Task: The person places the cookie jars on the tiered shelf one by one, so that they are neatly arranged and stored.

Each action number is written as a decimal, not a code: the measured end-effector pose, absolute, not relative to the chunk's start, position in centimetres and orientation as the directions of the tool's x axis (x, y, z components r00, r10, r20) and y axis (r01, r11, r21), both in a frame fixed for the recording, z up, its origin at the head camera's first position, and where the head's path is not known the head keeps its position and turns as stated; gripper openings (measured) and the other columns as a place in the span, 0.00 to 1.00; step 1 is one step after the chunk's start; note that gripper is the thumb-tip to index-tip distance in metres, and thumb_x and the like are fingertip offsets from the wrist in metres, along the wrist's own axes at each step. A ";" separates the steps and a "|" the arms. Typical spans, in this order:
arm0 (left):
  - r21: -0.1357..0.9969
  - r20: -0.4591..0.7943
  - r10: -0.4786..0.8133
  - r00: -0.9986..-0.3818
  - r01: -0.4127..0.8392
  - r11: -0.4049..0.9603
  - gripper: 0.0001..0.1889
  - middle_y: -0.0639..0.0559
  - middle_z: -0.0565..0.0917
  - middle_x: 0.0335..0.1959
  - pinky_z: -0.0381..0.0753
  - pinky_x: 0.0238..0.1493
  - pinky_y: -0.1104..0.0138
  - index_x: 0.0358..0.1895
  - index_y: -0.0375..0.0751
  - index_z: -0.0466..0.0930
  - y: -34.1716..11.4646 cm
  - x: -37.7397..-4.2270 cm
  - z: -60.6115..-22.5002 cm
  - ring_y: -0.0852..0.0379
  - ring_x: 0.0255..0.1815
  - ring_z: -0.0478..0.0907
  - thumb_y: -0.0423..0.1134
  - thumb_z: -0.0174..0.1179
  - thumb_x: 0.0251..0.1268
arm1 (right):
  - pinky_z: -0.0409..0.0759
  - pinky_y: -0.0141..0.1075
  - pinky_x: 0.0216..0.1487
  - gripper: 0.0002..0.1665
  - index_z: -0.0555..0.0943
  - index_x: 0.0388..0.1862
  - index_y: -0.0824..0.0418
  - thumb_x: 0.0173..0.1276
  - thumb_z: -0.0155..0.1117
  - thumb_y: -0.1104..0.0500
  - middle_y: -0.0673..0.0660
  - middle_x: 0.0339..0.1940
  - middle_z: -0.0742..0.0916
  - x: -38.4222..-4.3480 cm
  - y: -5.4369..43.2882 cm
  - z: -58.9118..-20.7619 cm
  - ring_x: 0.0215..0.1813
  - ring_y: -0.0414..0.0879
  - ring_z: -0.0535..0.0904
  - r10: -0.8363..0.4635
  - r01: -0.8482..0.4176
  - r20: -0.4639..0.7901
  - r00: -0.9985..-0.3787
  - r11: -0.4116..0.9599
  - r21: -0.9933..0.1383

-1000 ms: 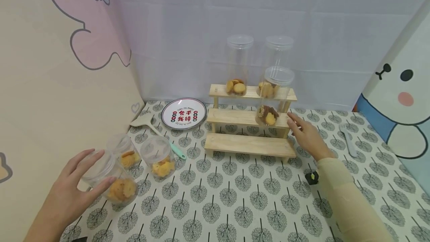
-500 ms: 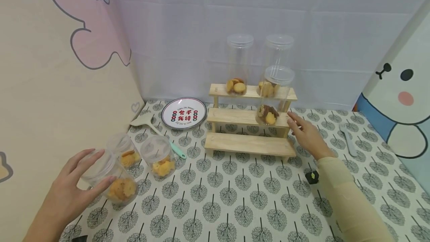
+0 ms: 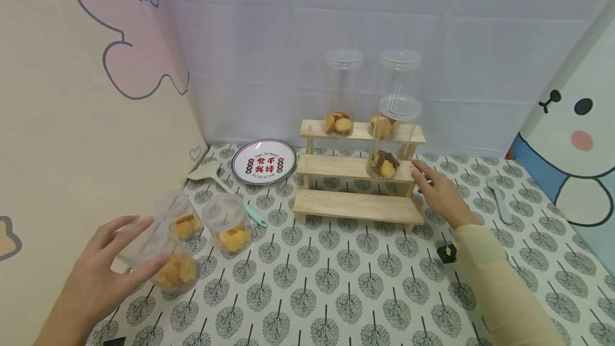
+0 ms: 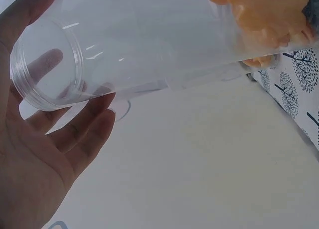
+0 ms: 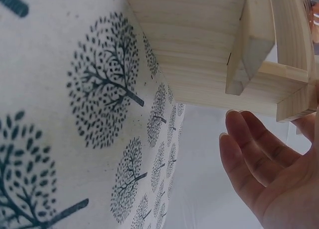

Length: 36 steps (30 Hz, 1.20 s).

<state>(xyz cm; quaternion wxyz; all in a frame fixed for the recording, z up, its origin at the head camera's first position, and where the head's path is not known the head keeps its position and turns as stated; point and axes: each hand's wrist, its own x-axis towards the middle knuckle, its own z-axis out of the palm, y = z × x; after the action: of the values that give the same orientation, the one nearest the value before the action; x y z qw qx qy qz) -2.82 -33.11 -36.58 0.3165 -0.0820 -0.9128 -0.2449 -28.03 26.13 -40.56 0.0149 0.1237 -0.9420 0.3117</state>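
My left hand (image 3: 103, 271) curves round the lid end of a tall clear cookie jar (image 3: 179, 270) at the table's left, thumb on the near side. Inside the left wrist view, this jar (image 4: 149, 39) crosses the top, its orange-brown cookies at the far end. My right hand (image 3: 442, 194) is beside the right end of a three-tier wooden rack (image 3: 336, 167), holding nothing, fingertips right at the middle tier. In the right wrist view its loosely bent fingers (image 5: 264, 149) are near the rack's wooden end. A jar of mixed cookies (image 3: 396, 138) stands on that tier.
Two more cookie jars (image 3: 343, 89) (image 3: 401, 76) occupy the top tier. Two others (image 3: 233, 228) (image 3: 180, 218) stand beside the left hand's jar. A printed plate (image 3: 264, 162), a spatula (image 3: 206, 173), a fork (image 3: 499, 202) and a small black object (image 3: 447, 252) lie around.
The jar in my left hand has shifted very slightly to the right. Both hands have stayed almost in place, and the right hand keeps the same pose beside the rack.
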 end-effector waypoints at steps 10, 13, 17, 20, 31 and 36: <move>0.395 0.602 0.067 -0.796 0.370 0.841 0.46 0.48 0.76 0.62 0.57 0.58 0.87 0.62 0.47 0.81 -30.8 -2.3 -34.5 0.73 0.65 0.63 0.34 0.84 0.24 | 0.78 0.61 0.48 0.38 0.51 0.82 0.43 0.79 0.33 0.32 0.70 0.59 0.79 -27.8 26.4 -40.3 0.52 0.61 0.80 -0.219 -0.226 0.085 -0.972 0.766 -0.601; 0.382 0.601 0.108 -0.792 0.403 0.832 0.47 0.49 0.75 0.62 0.58 0.58 0.87 0.62 0.47 0.81 -29.9 -2.2 -33.5 0.71 0.66 0.64 0.35 0.85 0.23 | 0.78 0.60 0.47 0.38 0.51 0.82 0.43 0.79 0.33 0.32 0.70 0.60 0.79 -27.8 26.5 -40.2 0.52 0.61 0.80 -0.220 -0.226 0.085 -0.972 0.767 -0.600; 0.355 0.603 0.157 -0.782 0.439 0.825 0.46 0.49 0.75 0.63 0.59 0.57 0.88 0.62 0.48 0.82 -28.4 -2.4 -32.2 0.70 0.65 0.65 0.39 0.85 0.24 | 0.79 0.58 0.46 0.39 0.51 0.82 0.43 0.79 0.33 0.32 0.69 0.60 0.79 -27.9 26.6 -40.0 0.52 0.60 0.80 -0.225 -0.229 0.083 -0.971 0.767 -0.600; 0.337 0.619 0.211 -0.757 0.498 0.799 0.44 0.48 0.76 0.62 0.63 0.58 0.88 0.61 0.47 0.82 -27.3 -3.1 -31.1 0.70 0.63 0.68 0.42 0.86 0.26 | 0.79 0.58 0.45 0.39 0.51 0.82 0.43 0.78 0.33 0.32 0.69 0.60 0.78 -28.0 26.8 -40.0 0.52 0.60 0.80 -0.225 -0.227 0.080 -0.971 0.768 -0.599; 0.313 0.640 0.398 -0.657 0.696 0.646 0.36 0.46 0.76 0.63 0.70 0.61 0.79 0.62 0.45 0.81 -23.0 -7.1 -27.6 0.56 0.60 0.74 0.59 0.75 0.50 | 0.79 0.59 0.47 0.39 0.52 0.82 0.43 0.78 0.34 0.32 0.69 0.61 0.78 -28.0 26.5 -40.3 0.54 0.61 0.79 -0.236 -0.239 0.086 -0.968 0.759 -0.606; 0.312 0.591 0.423 -0.687 0.678 0.665 0.40 0.51 0.75 0.65 0.75 0.61 0.67 0.65 0.52 0.79 -21.1 -9.1 -25.8 0.52 0.62 0.74 0.46 0.82 0.41 | 0.78 0.61 0.49 0.39 0.52 0.82 0.44 0.78 0.34 0.31 0.70 0.62 0.78 -28.1 26.3 -40.4 0.56 0.63 0.79 -0.245 -0.249 0.090 -0.965 0.759 -0.602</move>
<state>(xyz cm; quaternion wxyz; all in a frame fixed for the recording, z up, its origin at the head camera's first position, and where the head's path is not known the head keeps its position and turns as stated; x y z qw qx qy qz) -9.14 -21.09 -25.78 0.2422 -0.3128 -0.8798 -0.2637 -28.05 26.29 -40.38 0.0028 0.1318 -0.9377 0.3215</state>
